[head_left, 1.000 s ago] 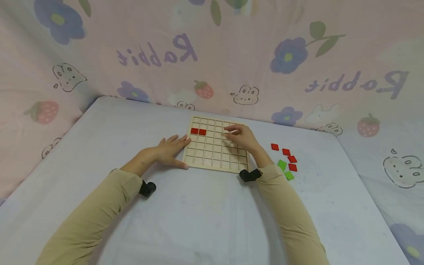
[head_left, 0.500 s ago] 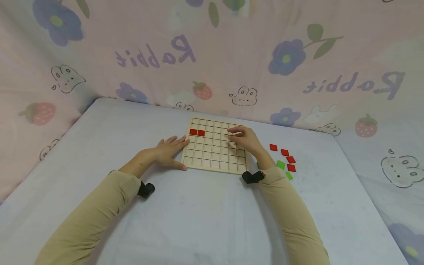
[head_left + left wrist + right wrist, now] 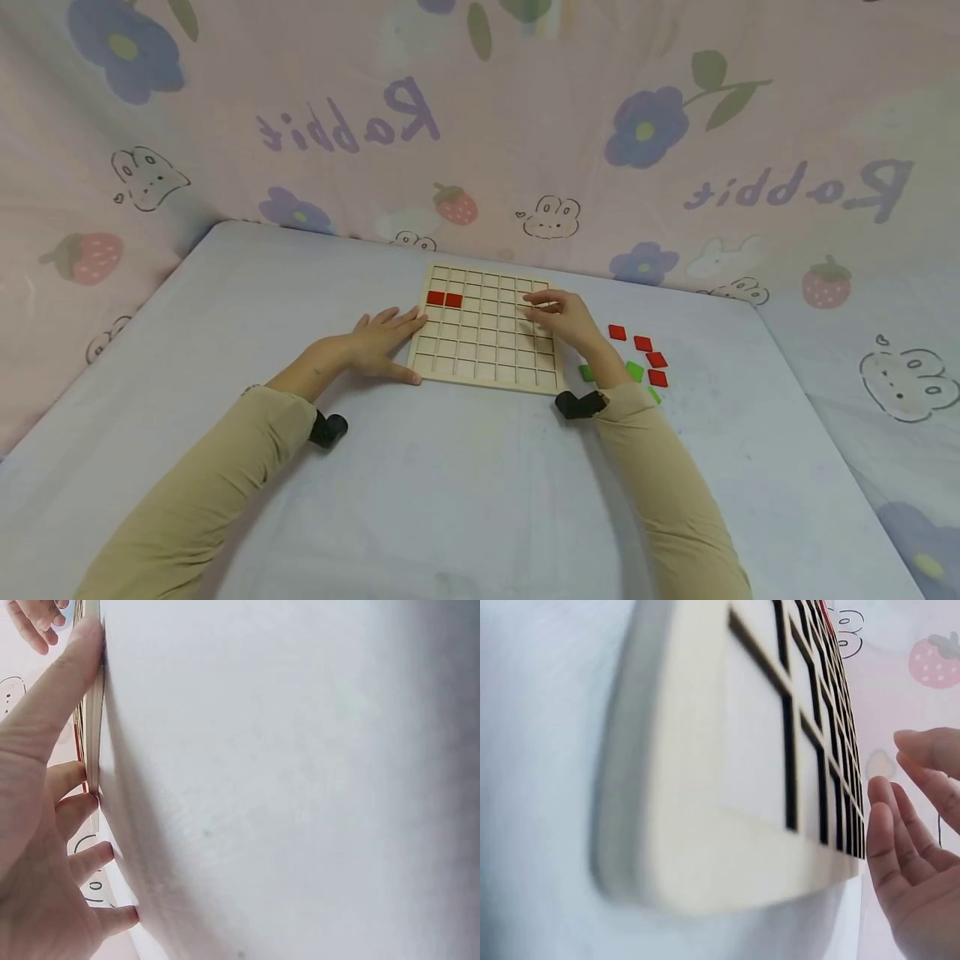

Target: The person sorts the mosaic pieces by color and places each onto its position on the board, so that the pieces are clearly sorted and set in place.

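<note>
A pale wooden grid board (image 3: 474,343) lies flat on the table, with two red square tiles (image 3: 453,301) side by side in cells at its left. My left hand (image 3: 378,343) spreads its fingers along the board's left edge; in the left wrist view the thumb (image 3: 64,686) touches that edge. Over the right part of the board hovers my right hand (image 3: 566,319), fingers loosely bent. The right wrist view shows a gap between its thumb and fingers (image 3: 885,832) and no tile in it.
Right of the board lie several loose red tiles (image 3: 642,343) and some green tiles (image 3: 634,372), partly hidden by the right forearm. A patterned cloth backdrop (image 3: 480,125) rises behind the white table (image 3: 465,483). Each wrist wears a small black camera (image 3: 328,430).
My right hand has drifted rightward over the board, and a green tile beside its wrist has come into view. The left hand stays at the board's edge.
</note>
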Motion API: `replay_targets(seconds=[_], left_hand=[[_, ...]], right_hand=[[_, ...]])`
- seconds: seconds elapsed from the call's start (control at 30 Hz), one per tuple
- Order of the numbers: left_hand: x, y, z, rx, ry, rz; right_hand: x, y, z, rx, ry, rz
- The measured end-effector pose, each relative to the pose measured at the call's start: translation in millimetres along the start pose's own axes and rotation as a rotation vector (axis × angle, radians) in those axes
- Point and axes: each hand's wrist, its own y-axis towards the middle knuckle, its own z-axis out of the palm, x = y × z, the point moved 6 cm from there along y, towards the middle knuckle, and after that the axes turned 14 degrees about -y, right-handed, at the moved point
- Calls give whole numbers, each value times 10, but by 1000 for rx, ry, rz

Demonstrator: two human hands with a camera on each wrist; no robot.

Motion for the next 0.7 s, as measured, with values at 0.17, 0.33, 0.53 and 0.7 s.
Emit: replay_targets(seconds=[0.17, 0.33, 0.53, 0.7], left_hand=[[-14, -3, -2, 2, -4, 1], [-24, -16, -5, 1, -11, -2], [-31, -19, -4, -7, -18, 10], [-32, -18, -1, -9, -20, 8]], right_hand=[[-68, -31, -32, -9, 1, 27], [-54, -90, -73, -7, -3, 45], [-97, -149, -110, -5, 30, 62], [-244, -152, -125, -29, 12, 77]])
